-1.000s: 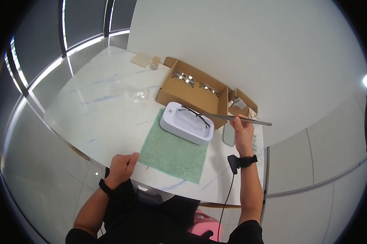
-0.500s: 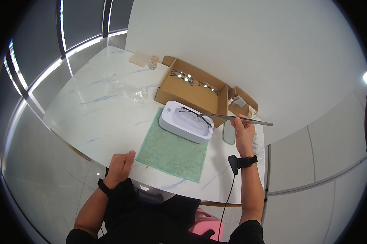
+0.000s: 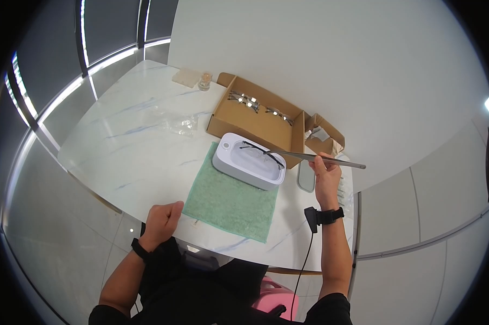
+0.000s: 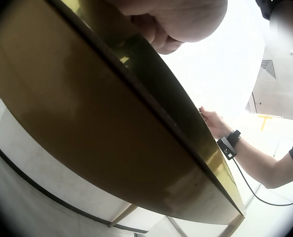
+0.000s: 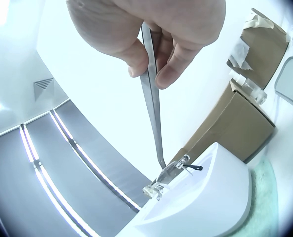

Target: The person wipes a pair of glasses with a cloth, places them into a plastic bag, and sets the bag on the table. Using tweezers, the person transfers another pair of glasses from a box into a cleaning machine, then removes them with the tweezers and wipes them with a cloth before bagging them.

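Head view: pink seat (image 3: 274,297) partly seen at bottom, beside dark clothing. Left hand (image 3: 162,223) was placed at the near edge of the bench (image 3: 141,162), fingers loosely curled, nothing held; contact with the bench could not be told. In the left wrist view most of the frame was filled by the bench edge and underside. Green cloth (image 3: 231,214) was laid flat just beyond the left hand. Black device (image 3: 312,218) was strapped to the right wrist, cable attached. Long tweezers (image 3: 296,155) were pinched between thumb and fingers of the right hand (image 3: 327,181), so of the two hands only that one was occupied. White basin (image 3: 242,177) was set on the far part of the cloth. Dark-framed eyeglasses (image 3: 276,161) were located at the basin's opening, frame met by the tweezers' tip; exact depth and firmness of the grip could not be told. Grey flat item (image 3: 306,177) was left right of the basin. Cardboard box (image 3: 250,127) was positioned behind, more glasses (image 3: 244,101) lying inside. Smaller carton (image 3: 318,145) was placed next to it, small spray bottle (image 5: 252,90) nearby. Clear plastic (image 3: 182,124) was left to the left; small glass (image 3: 204,82) and pale pad (image 3: 185,77) were set farther back. Bench was backed by a white wall (image 3: 320,54).
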Demonstrator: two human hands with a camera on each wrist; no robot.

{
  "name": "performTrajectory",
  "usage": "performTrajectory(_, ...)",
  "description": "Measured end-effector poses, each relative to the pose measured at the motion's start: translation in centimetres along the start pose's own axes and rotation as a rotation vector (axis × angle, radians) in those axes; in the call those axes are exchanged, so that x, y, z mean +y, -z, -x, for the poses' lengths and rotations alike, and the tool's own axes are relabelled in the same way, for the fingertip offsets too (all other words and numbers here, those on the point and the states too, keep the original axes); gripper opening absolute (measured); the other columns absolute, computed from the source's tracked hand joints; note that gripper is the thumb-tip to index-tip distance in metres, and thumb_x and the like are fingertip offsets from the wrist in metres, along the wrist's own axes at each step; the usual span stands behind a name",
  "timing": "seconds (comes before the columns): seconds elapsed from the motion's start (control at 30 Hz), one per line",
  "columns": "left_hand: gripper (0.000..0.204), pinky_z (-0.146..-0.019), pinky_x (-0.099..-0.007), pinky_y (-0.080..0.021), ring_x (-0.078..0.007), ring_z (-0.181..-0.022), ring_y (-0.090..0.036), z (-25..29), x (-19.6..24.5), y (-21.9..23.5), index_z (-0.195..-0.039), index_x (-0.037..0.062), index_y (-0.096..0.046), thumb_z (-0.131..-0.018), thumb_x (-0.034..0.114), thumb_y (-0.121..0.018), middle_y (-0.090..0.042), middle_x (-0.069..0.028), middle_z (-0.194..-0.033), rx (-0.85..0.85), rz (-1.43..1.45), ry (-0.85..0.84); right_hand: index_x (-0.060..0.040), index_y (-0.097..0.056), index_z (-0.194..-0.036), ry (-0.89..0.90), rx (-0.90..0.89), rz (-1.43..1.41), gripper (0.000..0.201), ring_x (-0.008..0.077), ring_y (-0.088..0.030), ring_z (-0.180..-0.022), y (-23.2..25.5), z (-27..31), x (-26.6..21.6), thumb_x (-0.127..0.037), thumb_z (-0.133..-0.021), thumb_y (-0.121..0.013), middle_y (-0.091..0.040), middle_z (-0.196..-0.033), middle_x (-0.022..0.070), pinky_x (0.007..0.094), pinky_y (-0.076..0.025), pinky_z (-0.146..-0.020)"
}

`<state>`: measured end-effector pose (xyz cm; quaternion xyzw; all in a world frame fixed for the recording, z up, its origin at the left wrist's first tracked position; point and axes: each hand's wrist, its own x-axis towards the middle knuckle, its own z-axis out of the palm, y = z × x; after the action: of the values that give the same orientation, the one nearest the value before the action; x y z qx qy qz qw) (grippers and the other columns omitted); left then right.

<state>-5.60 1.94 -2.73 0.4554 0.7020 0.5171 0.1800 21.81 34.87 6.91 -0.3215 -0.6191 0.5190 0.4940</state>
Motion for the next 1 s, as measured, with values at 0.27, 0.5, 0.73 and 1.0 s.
performTrajectory(0.27, 0.044, -0.045, -0.0407, -0.033, -0.0369, -0.045, -0.042, -0.1, 0.3, -0.1, -0.065, -0.0027, -0.051, -0.099, 0.025, -0.053, -0.042, -0.0205, -0.054, -0.009, -0.043, 0.004, 0.0018, -0.058, -0.112, 0.022, 0.013, 0.058, 0.022, 0.0172, -0.066, -0.09, 0.1, 0.4, 0.5, -0.007, -0.093, -0.065, -0.065, -0.1, 0.0084, 0.0314, -0.056, -0.083)
performTrajectory(0.5, 0.044, -0.045, -0.0405, -0.033, -0.0369, -0.045, -0.042, -0.2, 0.4, 0.0, -0.065, -0.0025, -0.051, -0.099, 0.025, -0.054, -0.042, -0.02, -0.054, -0.012, -0.056, -0.014, 0.0026, -0.059, -0.112, 0.067, 0.021, -0.014, 0.024, 0.0168, -0.065, -0.088, 0.1, 1.4, -1.3, -0.008, -0.092, -0.067, -0.065, -0.099, 0.0085, 0.0304, -0.055, -0.083)
performTrajectory(0.73, 0.044, -0.045, -0.0404, -0.033, -0.0372, -0.045, -0.041, -0.2, 0.7, 0.0, -0.064, -0.0016, -0.051, -0.099, 0.025, -0.054, -0.042, -0.0191, -0.053, -0.023, -0.077, 0.01, 0.0015, -0.058, -0.109, 0.08, -0.11, 0.031, 0.018, 0.0144, -0.064, -0.088, -1.4, 8.0, -4.2, -0.004, -0.093, -0.064, -0.065, -0.097, 0.0066, 0.0295, -0.054, -0.084)
performTrajectory(1.0, 0.044, -0.045, -0.0346, -0.029, -0.0173, -0.044, -0.03, -0.3, 0.2, -0.2, -0.062, -0.0026, -0.046, -0.099, 0.021, -0.054, -0.035, -0.0105, -0.05, -0.035, -0.044, -0.001, 0.0011, -0.059, -0.101, -0.037, -0.204, 0.243, 0.019, 0.0116, -0.064, -0.084, -3.1, 11.4, -1.9, 0.0, -0.087, -0.071, -0.069, -0.095, 0.0095, 0.0229, -0.05, -0.074)
